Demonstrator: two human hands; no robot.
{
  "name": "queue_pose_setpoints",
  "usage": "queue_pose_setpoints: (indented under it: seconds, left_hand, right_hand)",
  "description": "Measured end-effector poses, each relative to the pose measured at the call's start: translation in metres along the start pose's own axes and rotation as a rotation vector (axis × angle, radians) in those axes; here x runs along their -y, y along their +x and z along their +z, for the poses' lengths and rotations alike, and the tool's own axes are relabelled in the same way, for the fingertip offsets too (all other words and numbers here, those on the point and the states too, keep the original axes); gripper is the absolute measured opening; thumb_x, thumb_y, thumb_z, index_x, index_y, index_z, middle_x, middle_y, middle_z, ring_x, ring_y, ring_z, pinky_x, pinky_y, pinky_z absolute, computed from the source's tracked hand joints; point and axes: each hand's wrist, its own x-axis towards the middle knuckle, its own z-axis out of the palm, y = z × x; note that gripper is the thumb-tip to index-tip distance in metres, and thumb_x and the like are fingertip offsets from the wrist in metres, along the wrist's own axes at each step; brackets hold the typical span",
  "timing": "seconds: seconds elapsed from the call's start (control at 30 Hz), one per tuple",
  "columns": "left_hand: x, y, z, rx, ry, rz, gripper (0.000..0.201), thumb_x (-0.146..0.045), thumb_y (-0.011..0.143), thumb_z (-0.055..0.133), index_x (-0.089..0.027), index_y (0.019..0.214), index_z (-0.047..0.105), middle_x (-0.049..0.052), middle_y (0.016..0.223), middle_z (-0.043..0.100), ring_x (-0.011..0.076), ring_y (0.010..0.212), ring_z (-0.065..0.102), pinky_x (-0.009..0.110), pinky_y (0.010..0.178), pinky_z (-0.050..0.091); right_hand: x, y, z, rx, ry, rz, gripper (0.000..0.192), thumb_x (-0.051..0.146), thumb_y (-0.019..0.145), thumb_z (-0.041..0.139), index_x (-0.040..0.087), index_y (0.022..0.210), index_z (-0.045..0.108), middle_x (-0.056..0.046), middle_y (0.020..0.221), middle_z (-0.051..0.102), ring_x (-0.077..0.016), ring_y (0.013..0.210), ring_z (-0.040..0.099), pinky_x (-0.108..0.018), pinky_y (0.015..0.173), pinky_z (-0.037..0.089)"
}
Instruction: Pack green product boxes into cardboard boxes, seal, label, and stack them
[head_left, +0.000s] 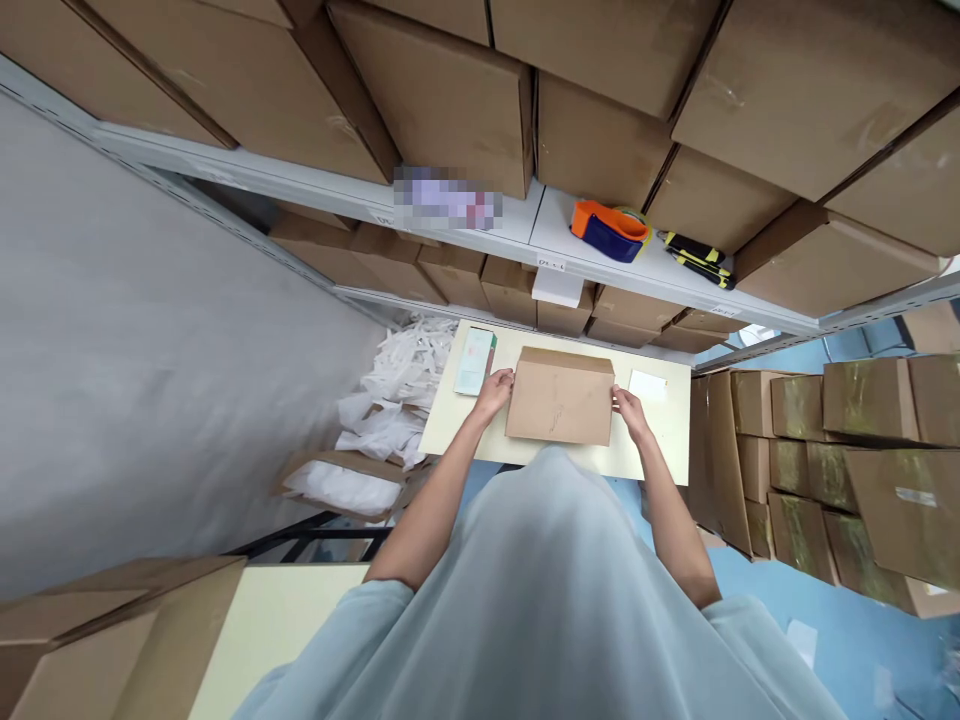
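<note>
Pale-blue shirt (551, 590) hides some near edge of the bench (671, 430), where half-curled left hand (493, 393) and right hand (628, 412) touch opposite sides of a mid-bench cardboard box (561, 400), scrawl illegible, grip impossible to tell.

Big brown boxes (457, 100) sit on a gray shelf (553, 222). An orange and blue tape holder (610, 231) lies there, near black and yellow tools (694, 248). White scraps (412, 360) are heaped by the wall (187, 350).
</note>
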Motion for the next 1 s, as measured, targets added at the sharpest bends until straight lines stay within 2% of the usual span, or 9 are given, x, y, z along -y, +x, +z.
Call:
queue_pose_setpoints:
  seconds: [0.1,0.2,0.37,0.5,0.6,0.7,0.8,0.9,1.0]
  left_hand:
    - [-0.007,-0.013,-0.003,0.000,-0.011,0.053,0.047,-0.057,0.102,0.060,-0.016,0.112,0.081,0.016,0.115,0.086,0.0301,0.108,0.079,0.045,0.104,0.063]
    - [-0.005,-0.037,-0.015,-0.039,-0.038,0.117,0.070,-0.077,0.102,0.055,-0.014,0.118,0.082,0.018,0.121,0.085,0.0303,0.108,0.079,0.044,0.100,0.063]
    - [0.005,-0.066,-0.028,-0.093,-0.074,0.121,0.090,-0.091,0.097,0.050,-0.012,0.126,0.083,0.021,0.125,0.084,0.0309,0.108,0.078,0.044,0.094,0.065]
    - [0.016,-0.070,-0.024,-0.047,-0.050,-0.037,0.082,-0.086,0.101,0.050,-0.013,0.124,0.082,0.021,0.125,0.084,0.0334,0.114,0.080,0.048,0.101,0.065]
    - [0.020,-0.072,-0.017,-0.007,-0.031,-0.096,0.073,-0.076,0.106,0.050,-0.015,0.132,0.078,0.022,0.137,0.081,0.0338,0.124,0.079,0.050,0.110,0.063]
    - [0.014,-0.076,-0.010,-0.059,-0.005,0.062,0.064,-0.069,0.108,0.052,-0.019,0.143,0.072,0.020,0.155,0.072,0.0321,0.140,0.072,0.050,0.121,0.057]
    - [-0.001,-0.081,-0.002,-0.096,0.067,0.231,0.056,-0.065,0.109,0.055,-0.021,0.140,0.072,0.018,0.157,0.071,0.0313,0.147,0.067,0.049,0.124,0.055]
    - [-0.018,-0.087,0.002,-0.105,0.146,0.255,0.050,-0.060,0.110,0.055,-0.020,0.134,0.072,0.018,0.143,0.077,0.0309,0.136,0.072,0.046,0.115,0.061]
    - [-0.028,-0.097,-0.002,-0.116,0.273,0.295,0.041,-0.055,0.111,0.052,-0.021,0.112,0.074,0.015,0.127,0.079,0.0285,0.123,0.075,0.042,0.108,0.063]
  right_hand:
    - [0.014,-0.015,0.000,-0.045,0.013,-0.012,0.097,0.105,0.081,0.053,0.015,0.103,0.081,-0.019,0.119,0.084,-0.0289,0.101,0.077,-0.042,0.092,0.062]
    - [0.022,-0.044,-0.009,-0.090,0.040,-0.060,0.096,0.100,0.093,0.047,0.016,0.118,0.083,-0.019,0.130,0.082,-0.0296,0.106,0.076,-0.041,0.090,0.062]
    - [0.014,-0.082,-0.018,-0.122,0.131,-0.046,0.102,0.099,0.099,0.040,0.014,0.140,0.079,-0.022,0.154,0.073,-0.0339,0.125,0.075,-0.048,0.104,0.065]
    - [-0.005,-0.082,-0.008,-0.069,0.142,0.089,0.116,0.110,0.088,0.038,0.014,0.137,0.081,-0.024,0.155,0.073,-0.0379,0.131,0.076,-0.054,0.116,0.062]
    - [-0.012,-0.075,-0.002,-0.035,0.090,0.144,0.119,0.112,0.084,0.036,0.014,0.134,0.082,-0.027,0.152,0.074,-0.0400,0.134,0.075,-0.057,0.117,0.061]
    - [-0.002,-0.071,-0.003,-0.150,-0.009,0.016,0.109,0.104,0.093,0.036,0.015,0.138,0.079,-0.025,0.153,0.073,-0.0375,0.140,0.071,-0.056,0.118,0.058]
    - [0.019,-0.070,-0.006,-0.232,-0.139,-0.154,0.092,0.093,0.099,0.043,0.016,0.135,0.079,-0.023,0.151,0.075,-0.0349,0.137,0.071,-0.051,0.117,0.057]
    - [0.041,-0.070,-0.008,-0.154,-0.255,-0.226,0.076,0.083,0.104,0.047,0.018,0.122,0.082,-0.019,0.130,0.085,-0.0333,0.118,0.077,-0.046,0.105,0.060]
    - [0.058,-0.072,-0.008,-0.042,-0.408,-0.267,0.060,0.067,0.112,0.045,0.022,0.120,0.084,-0.013,0.109,0.088,-0.0301,0.099,0.080,-0.041,0.096,0.059]
